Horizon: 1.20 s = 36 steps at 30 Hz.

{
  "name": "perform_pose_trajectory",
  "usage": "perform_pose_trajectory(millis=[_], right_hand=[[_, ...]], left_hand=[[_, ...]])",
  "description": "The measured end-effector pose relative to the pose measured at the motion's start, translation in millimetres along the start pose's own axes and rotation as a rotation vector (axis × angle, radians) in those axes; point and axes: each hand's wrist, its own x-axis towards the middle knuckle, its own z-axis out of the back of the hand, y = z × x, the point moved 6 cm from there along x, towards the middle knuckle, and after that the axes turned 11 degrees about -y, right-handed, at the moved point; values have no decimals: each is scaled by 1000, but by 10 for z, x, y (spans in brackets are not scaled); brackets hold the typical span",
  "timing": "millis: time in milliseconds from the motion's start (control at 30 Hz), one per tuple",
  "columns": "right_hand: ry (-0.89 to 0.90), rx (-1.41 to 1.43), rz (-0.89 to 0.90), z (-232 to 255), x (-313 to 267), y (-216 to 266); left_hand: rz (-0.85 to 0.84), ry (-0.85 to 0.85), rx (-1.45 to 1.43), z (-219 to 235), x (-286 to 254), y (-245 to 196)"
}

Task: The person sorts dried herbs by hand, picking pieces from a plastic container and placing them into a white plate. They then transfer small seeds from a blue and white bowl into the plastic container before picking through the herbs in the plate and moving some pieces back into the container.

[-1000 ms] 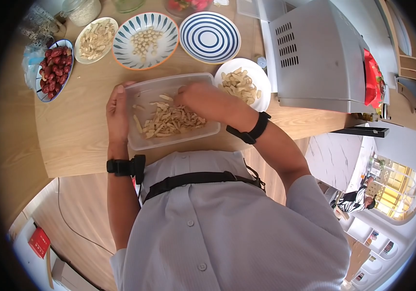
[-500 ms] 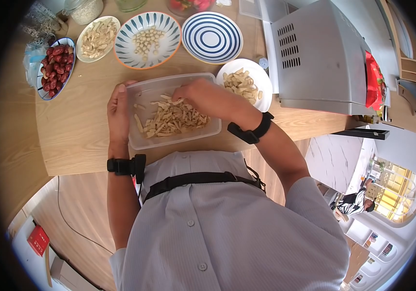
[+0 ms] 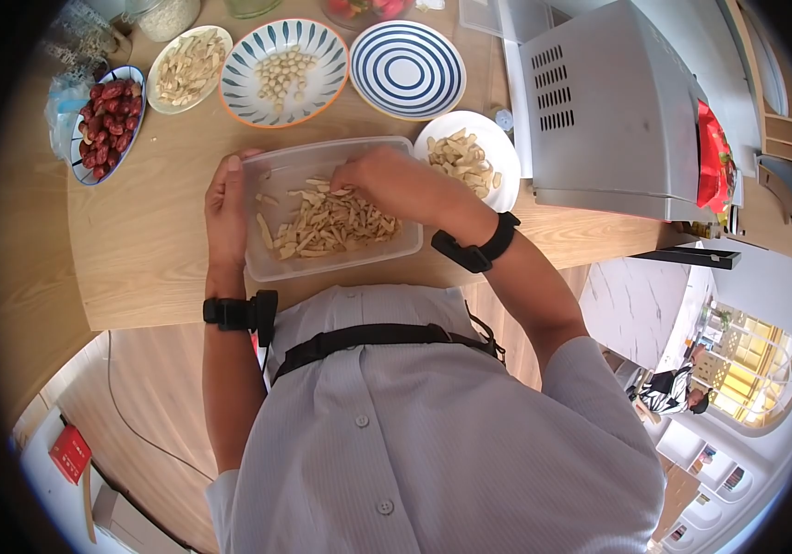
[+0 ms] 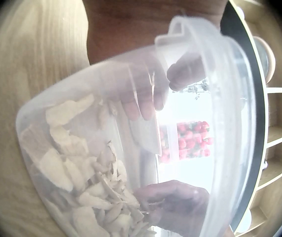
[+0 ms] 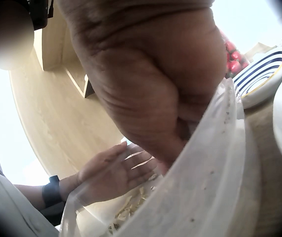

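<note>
A translucent plastic container (image 3: 290, 175) holds many pale dried strips (image 3: 336, 226). My left hand (image 3: 225, 208) lies along its left side, thumb up by the rim. In the right wrist view the left palm (image 5: 112, 173) faces the container wall with straight fingers. My right hand (image 3: 405, 189) reaches over the right side into the container, fingers bent down among the strips. Through the clear wall, the left wrist view shows the right fingertips (image 4: 175, 205) pinching at a strip. The right wrist view hides those fingertips behind the container wall.
Behind the container stand a plate of red dates (image 3: 108, 127), a small plate of pale strips (image 3: 190, 69), a plate of round pale seeds (image 3: 285, 76) and a blue-ringed plate (image 3: 408, 69). A white plate with strips (image 3: 461, 162) stands right, near a grey appliance (image 3: 599, 111).
The right hand stays at the far part of the container with its fingertips working among the strips; a strip that showed at them half a second ago is less visible. The left hand has not moved.
</note>
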Motion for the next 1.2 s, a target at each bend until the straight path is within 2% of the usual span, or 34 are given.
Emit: perform_pose_trajectory(millis=[467,667,1200], right_hand=[[12,36,-22,5,5,41],[-67,30,-11,41,-4,60],[-87,91,-21,116,34,90]], left_hand=[[12,8,18,17,3,28],[26,17,0,10,-2,27],[26,-1,28,13,1,18]])
